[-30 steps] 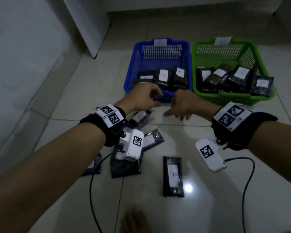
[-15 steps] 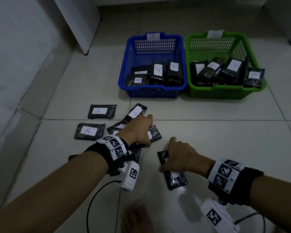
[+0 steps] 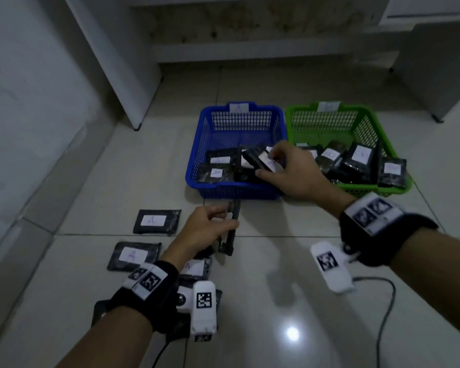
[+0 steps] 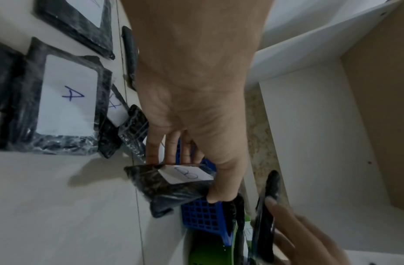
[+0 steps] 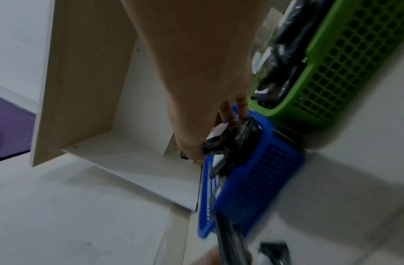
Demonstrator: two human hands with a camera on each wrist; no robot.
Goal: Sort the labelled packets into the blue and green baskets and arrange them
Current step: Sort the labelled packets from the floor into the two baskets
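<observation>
Black packets lifted in both hands since half a second ago, when we were pressing them on the tiles.
Left hand [image 3: 206, 225] pinches a B-labelled packet [image 4: 173, 186] short of the blue basket [image 3: 197, 166]; it belongs in green. Right hand [image 3: 294, 172] grips a packet [image 3: 259, 160] over blue, label unreadable. A-packets [image 3: 157, 221] remain on the floor. Blue holds several, green basket [image 3: 393, 147] more.

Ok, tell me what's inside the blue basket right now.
Inside the blue basket: dark packets with white labels, one reading A. The right hand holds another packet over them, covering the packets beneath.
</observation>
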